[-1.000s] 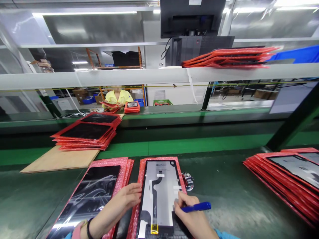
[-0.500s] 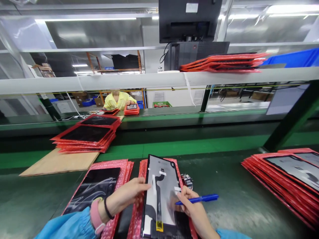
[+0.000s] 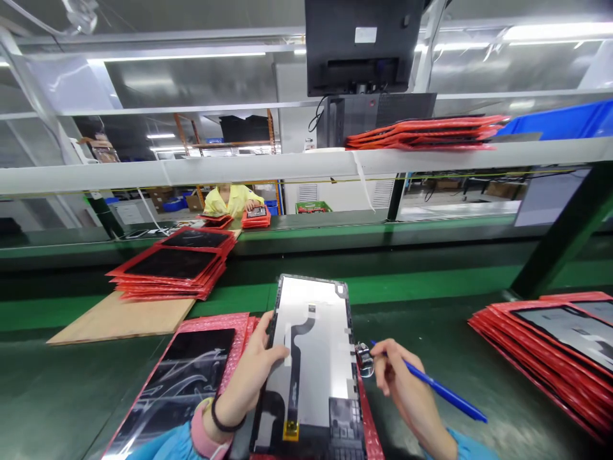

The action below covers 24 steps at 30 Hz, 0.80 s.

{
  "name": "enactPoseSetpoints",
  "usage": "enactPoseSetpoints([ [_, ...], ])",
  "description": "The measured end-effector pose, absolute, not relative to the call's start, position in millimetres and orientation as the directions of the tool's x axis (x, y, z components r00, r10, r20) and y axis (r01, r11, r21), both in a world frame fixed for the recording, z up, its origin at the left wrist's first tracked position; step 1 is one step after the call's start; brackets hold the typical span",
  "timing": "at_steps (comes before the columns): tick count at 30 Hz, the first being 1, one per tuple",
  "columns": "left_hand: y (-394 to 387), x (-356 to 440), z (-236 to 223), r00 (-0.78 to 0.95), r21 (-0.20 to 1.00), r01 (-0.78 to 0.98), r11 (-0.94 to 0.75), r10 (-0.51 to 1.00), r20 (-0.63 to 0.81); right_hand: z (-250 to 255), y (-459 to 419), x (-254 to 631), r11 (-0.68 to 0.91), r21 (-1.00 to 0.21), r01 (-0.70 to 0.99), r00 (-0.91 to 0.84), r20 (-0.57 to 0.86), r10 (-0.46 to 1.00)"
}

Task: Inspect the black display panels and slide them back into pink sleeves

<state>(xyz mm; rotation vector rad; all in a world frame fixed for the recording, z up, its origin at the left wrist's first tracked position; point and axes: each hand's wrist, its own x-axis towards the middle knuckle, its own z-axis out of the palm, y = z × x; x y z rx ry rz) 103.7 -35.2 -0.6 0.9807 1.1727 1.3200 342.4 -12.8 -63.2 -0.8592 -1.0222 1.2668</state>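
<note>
My left hand (image 3: pixel 258 367) grips the left edge of a tablet screen panel (image 3: pixel 316 358), thumb across its silvery back. The panel is tilted up, its back toward me, with a dark flex cable and a yellow tape patch near the bottom. To its right, my right hand (image 3: pixel 407 383) is closed round a blue pen (image 3: pixel 445 391) and apart from the panel. Between hand and panel lies a small shiny metal object (image 3: pixel 364 359), its kind unclear. Under the panel shows red bubble wrap (image 3: pixel 371 415). At the left, a dark screen (image 3: pixel 191 370) rests on pink-red bubble wrap.
A stack of red-wrapped screens (image 3: pixel 167 265) stands on a wooden board (image 3: pixel 119 319) at the back left. Another stack (image 3: pixel 550 351) is at the right beside a green post (image 3: pixel 555 236). Across the bench, a person in yellow (image 3: pixel 232 199) handles similar packs. A monitor (image 3: pixel 364 48) sits above.
The panel has been raised and tilted more toward me by my left hand. My right hand has moved right, off the panel, and the pen now points down to the right.
</note>
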Motion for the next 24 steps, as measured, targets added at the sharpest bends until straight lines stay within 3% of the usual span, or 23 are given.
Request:
enactPoseSetpoints([
  [7, -39, 109, 40, -0.132, 0.961, -0.246, -0.128, 0.986, 0.097, -3, -2, 348, 0.158, -0.930, -0.333, -0.070, 0.191, 0.979],
  [13, -33, 108, 53, -0.164, 0.911, -0.383, -0.154, 0.982, 0.097, 31, -10, 333, 0.125, -0.909, -0.397, -0.232, 0.231, 0.945],
  [17, -30, 101, 55, -0.205, 0.895, -0.424, -0.140, 0.977, 0.056, 38, -15, 324, 0.136, -0.897, -0.421, -0.223, 0.248, 0.943],
  [21, -32, 97, 56, -0.277, 0.903, -0.407, -0.140, 0.961, 0.024, 38, -12, 315, 0.310, -0.924, -0.226, -0.054, 0.329, 0.943],
  [24, -38, 97, 56, -0.297, 0.924, -0.360, -0.131, 0.955, 0.019, 38, -7, 309, 0.395, -0.919, -0.013, -0.111, 0.394, 0.913],
])
